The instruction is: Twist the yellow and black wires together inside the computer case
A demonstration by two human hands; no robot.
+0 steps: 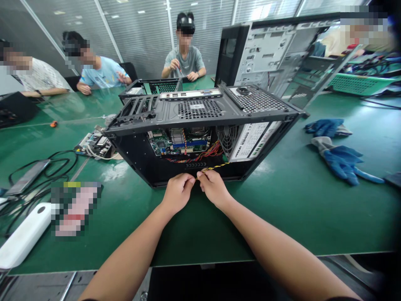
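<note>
A black computer case (169,117) lies on the table with its open side facing me. Inside it are a green motherboard (161,146), a bundle of red and orange wires (200,158) and a power supply (250,142) with a fan. From the power supply side a twisted yellow-and-black cable (221,165) runs out to my hands at the case's lower front edge. My right hand (214,186) is closed on this cable. Close beside it, my left hand (178,190) pinches the cable's near end; the fingers hide the tip.
Blue work gloves (338,159) lie to the right, near a green basket (360,83). Another case (266,50) stands behind. On the left are cables (40,171), a white power strip (25,234) and a loose circuit board (97,144). Several people sit across the green table (282,209).
</note>
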